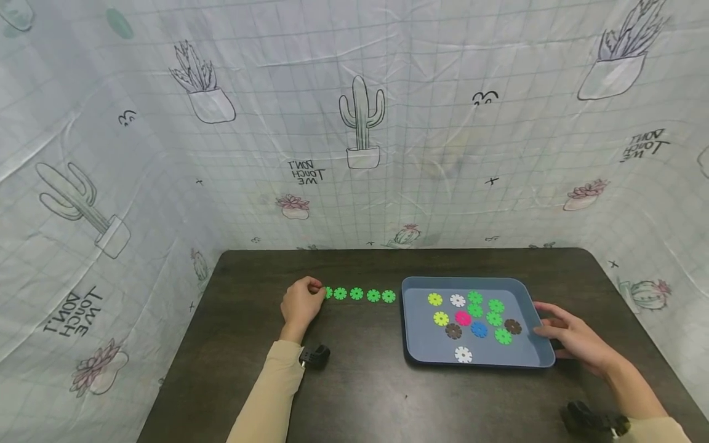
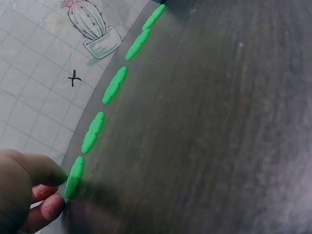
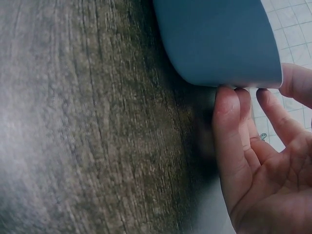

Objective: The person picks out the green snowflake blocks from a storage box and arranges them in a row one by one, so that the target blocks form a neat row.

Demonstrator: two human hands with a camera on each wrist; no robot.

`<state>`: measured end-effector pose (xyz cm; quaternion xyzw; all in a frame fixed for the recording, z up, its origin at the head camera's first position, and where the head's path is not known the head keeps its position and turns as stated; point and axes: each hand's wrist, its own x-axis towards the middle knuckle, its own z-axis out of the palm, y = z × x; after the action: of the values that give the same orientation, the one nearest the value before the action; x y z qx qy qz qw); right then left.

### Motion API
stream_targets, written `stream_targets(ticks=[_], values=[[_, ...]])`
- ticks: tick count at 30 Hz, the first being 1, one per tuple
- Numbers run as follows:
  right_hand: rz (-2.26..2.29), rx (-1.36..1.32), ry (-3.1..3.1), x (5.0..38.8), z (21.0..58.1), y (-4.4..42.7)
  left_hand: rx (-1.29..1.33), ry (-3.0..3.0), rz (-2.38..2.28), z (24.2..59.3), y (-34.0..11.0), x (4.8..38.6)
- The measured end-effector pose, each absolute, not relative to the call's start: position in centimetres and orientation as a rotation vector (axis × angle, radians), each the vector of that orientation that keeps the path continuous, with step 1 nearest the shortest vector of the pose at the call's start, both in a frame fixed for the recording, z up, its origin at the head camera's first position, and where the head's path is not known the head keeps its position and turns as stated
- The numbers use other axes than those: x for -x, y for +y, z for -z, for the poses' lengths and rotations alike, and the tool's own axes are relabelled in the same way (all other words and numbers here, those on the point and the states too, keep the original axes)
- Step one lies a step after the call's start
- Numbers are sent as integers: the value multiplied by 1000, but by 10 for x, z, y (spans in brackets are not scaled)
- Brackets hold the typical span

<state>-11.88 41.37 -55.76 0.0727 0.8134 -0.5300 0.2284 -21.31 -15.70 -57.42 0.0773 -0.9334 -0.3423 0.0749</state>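
My row of five flat green notched discs [image 1: 357, 293] lies on the counter [image 1: 360, 387], its long axis running left to right along the far edge and pointing at the blue-grey tray [image 1: 418, 344], whose left wall stands just beyond the last disc. My left hand [image 1: 301, 303] pinches the leftmost disc by its outer edge, partly covering it, while my right hand [image 1: 576, 337] grips the tray's right rim. The tray, also longer side to side, holds loose yellow, white, pink, brown, blue and green discs [image 1: 493, 318].
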Motion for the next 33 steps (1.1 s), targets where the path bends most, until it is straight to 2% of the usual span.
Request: stream_targets(ticks=[5, 17, 33], values=[[1461, -192, 2235, 120, 557, 414, -238, -2765, 1025, 574, -156, 212], [1484, -185, 2234, 118, 558, 413, -62, -2751, 1068, 563, -143, 212], [1485, -182, 2241, 116, 560, 413, 277, -2795, 1037, 545, -82, 204]])
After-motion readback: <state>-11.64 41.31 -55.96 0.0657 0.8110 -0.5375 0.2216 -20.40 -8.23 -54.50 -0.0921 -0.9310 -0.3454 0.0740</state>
